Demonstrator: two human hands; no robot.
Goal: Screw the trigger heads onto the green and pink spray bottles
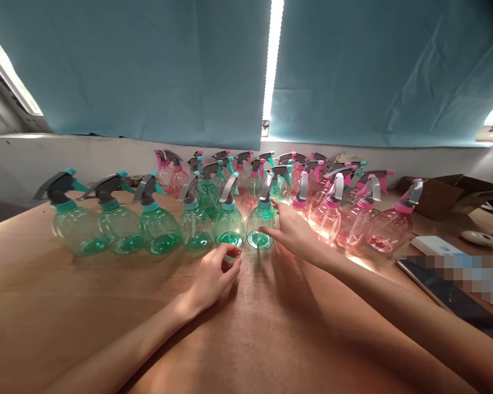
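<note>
Several green spray bottles (pixel 160 227) stand in a front row on the brown table (pixel 66 306), with several pink spray bottles (pixel 355 224) to their right and more of both colours behind. My left hand (pixel 213 276) rests on the table, fingers curled round a small pale green thing (pixel 231 257) I cannot name, just in front of a green bottle (pixel 229 224). My right hand (pixel 292 232) reaches forward and its fingers touch the rightmost green bottle (pixel 261 221) on its right side.
Blue curtains (pixel 148 65) hang behind the table above a white sill. A cardboard box (pixel 443 194) sits at the back right. A white box (pixel 437 245), a white mouse-like object (pixel 479 238) and a dark tablet (pixel 447 293) lie at the right edge.
</note>
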